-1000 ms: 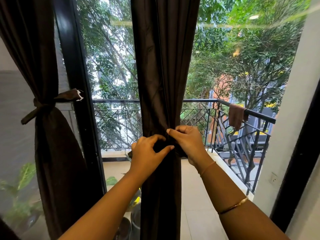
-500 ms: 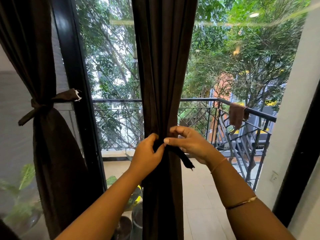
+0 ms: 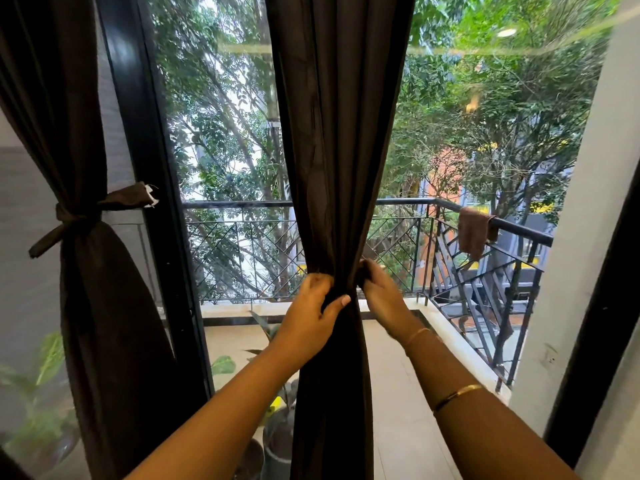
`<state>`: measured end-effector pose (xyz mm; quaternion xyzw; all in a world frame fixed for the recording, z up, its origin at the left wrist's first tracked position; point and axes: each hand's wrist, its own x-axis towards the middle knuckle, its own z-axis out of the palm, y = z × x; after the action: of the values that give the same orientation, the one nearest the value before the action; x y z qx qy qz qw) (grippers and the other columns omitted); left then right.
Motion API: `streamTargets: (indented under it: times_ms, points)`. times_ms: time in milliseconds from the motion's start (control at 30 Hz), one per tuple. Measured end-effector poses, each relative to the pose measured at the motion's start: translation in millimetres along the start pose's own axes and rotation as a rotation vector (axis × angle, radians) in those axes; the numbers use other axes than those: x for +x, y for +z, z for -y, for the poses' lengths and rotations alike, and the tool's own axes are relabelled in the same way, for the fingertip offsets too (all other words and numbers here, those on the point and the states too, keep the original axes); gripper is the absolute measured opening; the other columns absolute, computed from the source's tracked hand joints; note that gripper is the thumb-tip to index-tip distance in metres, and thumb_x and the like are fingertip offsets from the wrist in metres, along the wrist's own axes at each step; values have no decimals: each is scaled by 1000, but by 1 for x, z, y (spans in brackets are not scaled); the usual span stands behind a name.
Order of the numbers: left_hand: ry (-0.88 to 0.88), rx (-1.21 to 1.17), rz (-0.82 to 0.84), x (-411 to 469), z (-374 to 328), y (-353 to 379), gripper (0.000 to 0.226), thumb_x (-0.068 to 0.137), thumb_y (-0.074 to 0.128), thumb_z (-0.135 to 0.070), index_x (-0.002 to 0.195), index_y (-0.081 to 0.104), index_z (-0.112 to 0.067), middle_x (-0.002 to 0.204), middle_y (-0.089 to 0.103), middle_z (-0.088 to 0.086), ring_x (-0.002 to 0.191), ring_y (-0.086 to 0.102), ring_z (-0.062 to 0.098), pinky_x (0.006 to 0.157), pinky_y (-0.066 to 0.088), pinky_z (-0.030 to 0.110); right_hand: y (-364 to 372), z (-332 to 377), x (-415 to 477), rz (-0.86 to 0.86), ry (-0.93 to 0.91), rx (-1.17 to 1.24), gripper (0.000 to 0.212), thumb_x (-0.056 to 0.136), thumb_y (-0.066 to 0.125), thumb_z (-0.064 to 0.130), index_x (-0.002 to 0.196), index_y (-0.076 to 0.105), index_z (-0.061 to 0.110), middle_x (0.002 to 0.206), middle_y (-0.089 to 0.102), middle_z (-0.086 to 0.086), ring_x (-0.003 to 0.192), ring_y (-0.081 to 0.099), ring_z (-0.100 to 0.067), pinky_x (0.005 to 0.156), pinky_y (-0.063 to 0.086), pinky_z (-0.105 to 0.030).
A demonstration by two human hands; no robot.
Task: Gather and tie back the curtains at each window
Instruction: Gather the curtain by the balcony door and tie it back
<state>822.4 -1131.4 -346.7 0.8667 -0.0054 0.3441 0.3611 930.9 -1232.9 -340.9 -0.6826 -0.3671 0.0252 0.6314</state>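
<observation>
A dark brown curtain (image 3: pixel 337 133) hangs down the middle of the glass, bunched narrow at waist height. My left hand (image 3: pixel 311 317) grips the bunched cloth from the left, thumb across the front. My right hand (image 3: pixel 381 299) reaches round its right side, fingers curled behind the fabric, holding a dark tie strip that is mostly hidden. At the left a second brown curtain (image 3: pixel 86 306) hangs gathered, with a knotted tie-back (image 3: pixel 74 220) around it.
A black window frame post (image 3: pixel 152 202) stands between the two curtains. Beyond the glass lie a tiled balcony, potted plants (image 3: pixel 277 427), a black railing (image 3: pixel 450 244) with a brown cloth (image 3: pixel 474 233) over it, and trees. A white wall (image 3: pixel 581 237) is at right.
My right hand has moved from the front of the bunch round to its right rear, taking the loose tie end out of sight. My left hand has shifted slightly up on the gather.
</observation>
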Motion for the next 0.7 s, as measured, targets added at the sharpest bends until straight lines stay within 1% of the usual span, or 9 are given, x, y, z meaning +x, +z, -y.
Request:
streamTargets:
  times_ms: [67, 133, 200, 300, 367, 433, 500, 600, 700]
  points:
    - [-27, -25, 47, 2, 5, -4, 24, 91, 54, -8, 115, 56, -5, 113, 38, 0, 99, 47, 9, 85, 33, 1, 9, -5, 1, -1, 157, 336, 27, 92, 30, -2, 107, 53, -5, 96, 61, -13, 95, 54, -25, 87, 44, -39]
    - [-65, -70, 97, 4, 8, -12, 29, 92, 45, 5, 119, 54, -1, 119, 34, 2, 82, 51, 12, 78, 41, 6, 15, -6, 2, 22, 186, 553, 31, 96, 30, 8, 106, 57, -4, 92, 68, -9, 90, 62, -21, 85, 51, -36]
    - [-78, -78, 108, 6, 12, -20, 40, 88, 36, 18, 120, 53, 1, 121, 34, 4, 62, 49, 13, 66, 42, 9, 19, -5, 3, 75, 186, 728, 35, 97, 30, 14, 97, 64, 5, 88, 73, -4, 83, 68, -15, 75, 57, -27]
    - [-75, -1, 60, 6, 20, -30, 52, 80, 31, 22, 120, 54, -3, 109, 49, 4, 55, 49, 2, 61, 39, 5, 26, -5, 7, 105, 208, 805, 35, 97, 32, 16, 92, 66, 9, 87, 74, -6, 82, 68, -17, 72, 57, -26]
    - [-113, -12, -21, 8, 24, -31, 57, 83, 31, 16, 129, 39, -18, 95, 55, -1, 55, 51, -2, 58, 40, 10, 31, -8, 9, 114, 243, 829, 34, 96, 33, 16, 97, 64, 6, 91, 72, -10, 86, 67, -21, 77, 57, -31]
    - [-197, -81, -104, 10, 28, -28, 64, 90, 33, 9, 141, 18, -25, 94, 56, -3, 60, 54, 7, 61, 42, 23, 38, -9, 10, 140, 302, 843, 35, 96, 32, 18, 106, 63, 4, 93, 72, -12, 88, 68, -24, 78, 56, -33]
    - [-242, -149, -101, 14, 31, -28, 56, 92, 35, 5, 139, 29, -26, 95, 58, -2, 75, 58, 24, 68, 43, 30, 43, -9, 11, 217, 341, 839, 38, 95, 34, 21, 114, 60, 0, 94, 73, -12, 85, 70, -23, 73, 57, -32]
    - [-217, -96, -41, 20, 31, -30, 50, 87, 39, 8, 104, 58, -35, 94, 62, -5, 91, 59, 20, 69, 46, 21, 44, -9, 15, 258, 396, 806, 39, 95, 38, 23, 120, 57, 0, 99, 72, -14, 86, 70, -24, 72, 58, -31]
    - [-210, -18, -43, 25, 34, -28, 40, 84, 37, 17, 101, 62, -9, 105, 48, 11, 100, 53, 25, 85, 44, 23, 39, -10, 21, 293, 408, 739, 35, 96, 42, 23, 121, 58, 4, 106, 68, -17, 92, 68, -26, 74, 57, -33]
